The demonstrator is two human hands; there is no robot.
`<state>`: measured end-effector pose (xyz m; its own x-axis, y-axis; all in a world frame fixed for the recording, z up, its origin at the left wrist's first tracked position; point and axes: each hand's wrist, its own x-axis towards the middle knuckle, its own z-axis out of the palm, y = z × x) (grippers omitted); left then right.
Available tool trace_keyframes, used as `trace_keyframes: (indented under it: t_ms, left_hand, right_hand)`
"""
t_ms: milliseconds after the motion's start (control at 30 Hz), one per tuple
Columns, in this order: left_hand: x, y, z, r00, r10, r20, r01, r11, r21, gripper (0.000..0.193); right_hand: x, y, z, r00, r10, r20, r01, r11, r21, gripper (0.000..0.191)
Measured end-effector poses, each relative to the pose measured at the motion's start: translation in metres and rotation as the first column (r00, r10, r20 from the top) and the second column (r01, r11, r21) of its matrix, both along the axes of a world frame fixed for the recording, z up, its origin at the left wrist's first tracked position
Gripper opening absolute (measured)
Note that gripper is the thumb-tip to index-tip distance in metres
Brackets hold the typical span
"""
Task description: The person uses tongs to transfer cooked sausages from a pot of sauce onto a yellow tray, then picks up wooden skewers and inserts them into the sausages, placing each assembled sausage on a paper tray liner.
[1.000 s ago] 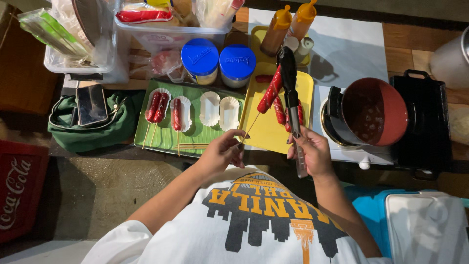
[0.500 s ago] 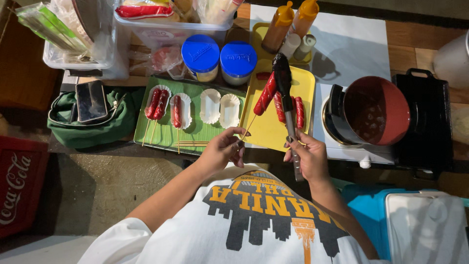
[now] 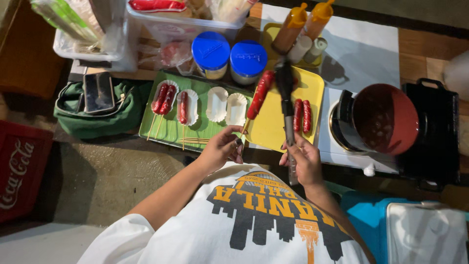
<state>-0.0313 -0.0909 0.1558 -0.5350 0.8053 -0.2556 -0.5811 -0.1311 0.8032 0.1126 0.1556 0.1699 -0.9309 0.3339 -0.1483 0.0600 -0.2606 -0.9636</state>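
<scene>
Since the earlier frame the skewered sausage [image 3: 259, 94] tilts more upright over the yellow tray [image 3: 273, 128], its stick pinched by the left hand [image 3: 221, 149]. The right hand [image 3: 304, 160], at 3 o'clock of it, is closed round black tongs [image 3: 286, 100]; two sausages [image 3: 302, 115] lie on the tray

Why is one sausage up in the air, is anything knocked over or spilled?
Nothing looks spilled or knocked over. The skewered sausage is only lifted: the left hand holds its stick above the yellow tray. The right hand holds black tongs. The green tray's paper boats sit in a row.
</scene>
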Motion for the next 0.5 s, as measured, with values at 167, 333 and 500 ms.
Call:
trace_keyframes:
  t_ms: [167, 333, 500]
  left_hand:
    - [-0.003, -0.013, -0.021, 0.998, 0.058, -0.002, -0.058, 0.997, 0.05, 0.031]
    - [-0.003, -0.028, -0.054, 0.989, 0.133, -0.063, -0.135, 0.991, -0.025, 0.03]
    - [-0.025, -0.058, -0.107, 0.904, 0.427, -0.008, -0.417, 0.879, -0.232, 0.036]
  right_hand:
    - [-0.006, -0.003, -0.008, 1.0, 0.017, 0.024, -0.016, 0.999, -0.05, 0.042]
    - [-0.01, 0.0, -0.004, 0.998, 0.055, 0.033, -0.052, 0.995, -0.083, 0.049]
    - [-0.014, 0.004, -0.001, 0.999, 0.039, -0.018, -0.04, 0.996, -0.074, 0.05]
